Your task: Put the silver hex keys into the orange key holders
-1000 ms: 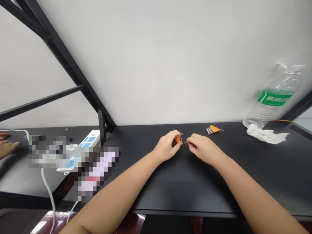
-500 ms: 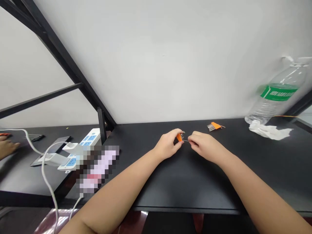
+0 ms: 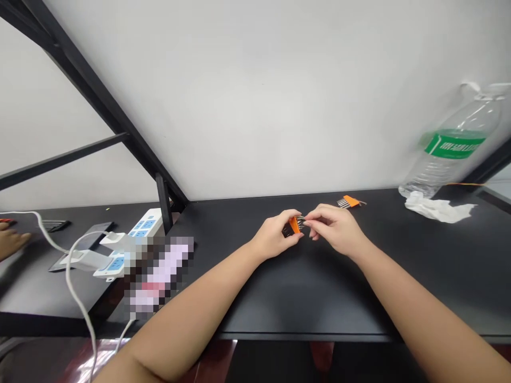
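My left hand point(image 3: 273, 236) is closed around an orange hex key holder point(image 3: 295, 225), gripping it between thumb and fingers just above the black table. Several thin metal keys stick out of its right side. Close beside it, my right hand point(image 3: 335, 229) pinches the end of a hex key point(image 3: 302, 217) between thumb and fingertips. Part of that key is covered by my fingers, and I cannot tell whether it sits inside the holder. Beyond my right hand lies a second orange hex key set point(image 3: 349, 201), its metal keys pointing left.
At the right, a large clear bottle point(image 3: 447, 154) leans against the wall beside a crumpled tissue point(image 3: 439, 207). A white power strip point(image 3: 146, 229) with plugs and a blurred-out phone point(image 3: 163, 276) lie left. Another person's hand point(image 3: 11, 242) rests at the far left.
My right hand has shifted slightly up and left, closer to the holder, and its fingers have opened out into a fingertip pinch. The left hand keeps its hold. The view has shifted slightly.
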`<state>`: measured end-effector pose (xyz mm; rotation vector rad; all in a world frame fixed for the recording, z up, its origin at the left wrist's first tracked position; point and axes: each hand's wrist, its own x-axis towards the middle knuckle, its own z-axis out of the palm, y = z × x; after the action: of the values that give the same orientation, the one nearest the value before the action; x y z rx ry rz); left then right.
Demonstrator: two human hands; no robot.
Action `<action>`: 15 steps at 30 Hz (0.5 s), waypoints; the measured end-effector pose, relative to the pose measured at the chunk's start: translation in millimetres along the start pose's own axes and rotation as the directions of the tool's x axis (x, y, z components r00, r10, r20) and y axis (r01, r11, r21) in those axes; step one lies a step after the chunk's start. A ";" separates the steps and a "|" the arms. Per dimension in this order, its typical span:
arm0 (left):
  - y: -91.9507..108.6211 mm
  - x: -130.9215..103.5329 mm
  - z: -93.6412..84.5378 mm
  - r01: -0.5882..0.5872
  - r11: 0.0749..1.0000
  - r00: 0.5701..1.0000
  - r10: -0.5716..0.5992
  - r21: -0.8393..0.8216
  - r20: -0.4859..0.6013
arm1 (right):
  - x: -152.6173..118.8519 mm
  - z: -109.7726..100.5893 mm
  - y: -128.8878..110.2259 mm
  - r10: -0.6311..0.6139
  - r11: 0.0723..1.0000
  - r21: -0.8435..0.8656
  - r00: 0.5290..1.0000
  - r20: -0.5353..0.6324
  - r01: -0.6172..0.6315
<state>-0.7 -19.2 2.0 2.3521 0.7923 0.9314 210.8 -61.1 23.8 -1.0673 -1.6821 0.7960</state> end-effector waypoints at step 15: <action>-17.4 5.4 -7.3 0.135 0.990 0.975 -0.139 -0.038 -0.173 | -0.8 13.2 16.7 -0.120 0.899 -0.410 0.988 0.102 0.152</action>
<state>-8.6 -1.6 -1.6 2.1833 0.9915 1.0923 203.3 -55.5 4.7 -1.1994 -2.0238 0.3943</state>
